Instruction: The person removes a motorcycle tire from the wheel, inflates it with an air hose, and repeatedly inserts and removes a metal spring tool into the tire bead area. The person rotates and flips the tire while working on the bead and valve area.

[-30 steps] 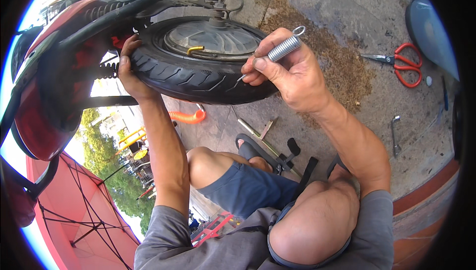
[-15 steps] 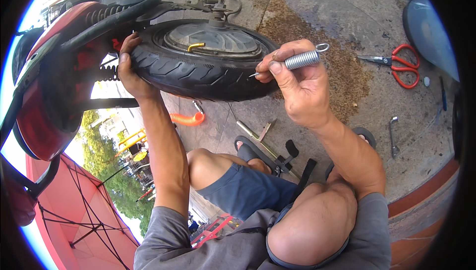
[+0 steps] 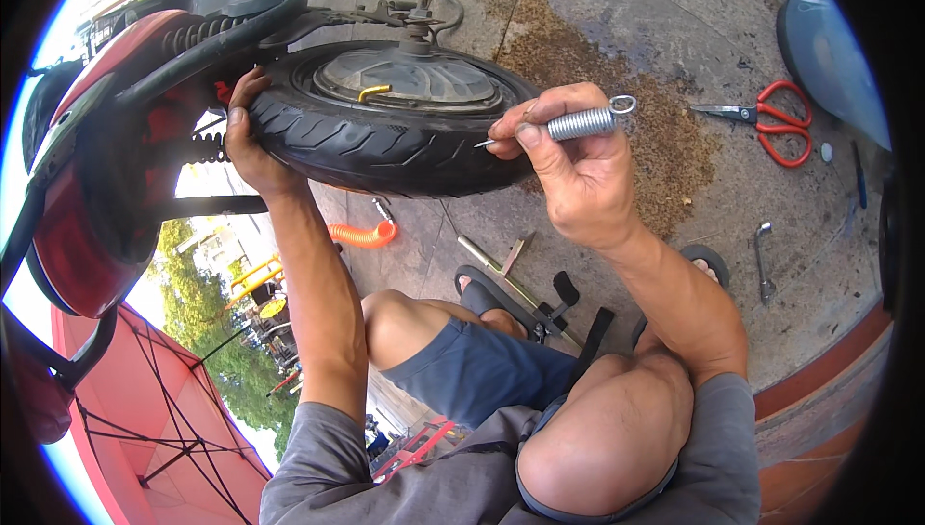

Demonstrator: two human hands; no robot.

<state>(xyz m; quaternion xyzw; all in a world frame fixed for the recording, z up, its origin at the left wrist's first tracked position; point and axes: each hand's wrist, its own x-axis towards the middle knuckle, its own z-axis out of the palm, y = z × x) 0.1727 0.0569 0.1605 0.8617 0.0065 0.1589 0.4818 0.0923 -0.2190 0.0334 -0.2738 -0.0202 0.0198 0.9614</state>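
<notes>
A black scooter tyre [image 3: 361, 151] lies tilted in front of me, around a grey wheel hub [image 3: 414, 82]. From its rim a bent brass valve stem [image 3: 375, 92] sticks up. My left hand [image 3: 258, 154] is wrapped round the tyre's left side, its fingertips partly hidden behind the rubber. In my right hand [image 3: 583, 178] is a thin metal pick with a coiled-spring handle [image 3: 583, 124] and a loop at its end. Its pointed tip is at the tread on the tyre's right part; whether it enters the rubber I cannot tell.
The red scooter body [image 3: 82, 202] rises at the left. Red-handled scissors [image 3: 761, 117], a wrench [image 3: 765, 265] and a mirror [image 3: 831, 58] are at the right. An orange coiled hose [image 3: 361, 234] and a metal stand [image 3: 515, 281] lie below the tyre, near my feet.
My right hand and the pick have shifted slightly left along the tread. The left hand keeps its hold on the tyre, and the whole view has moved a little.
</notes>
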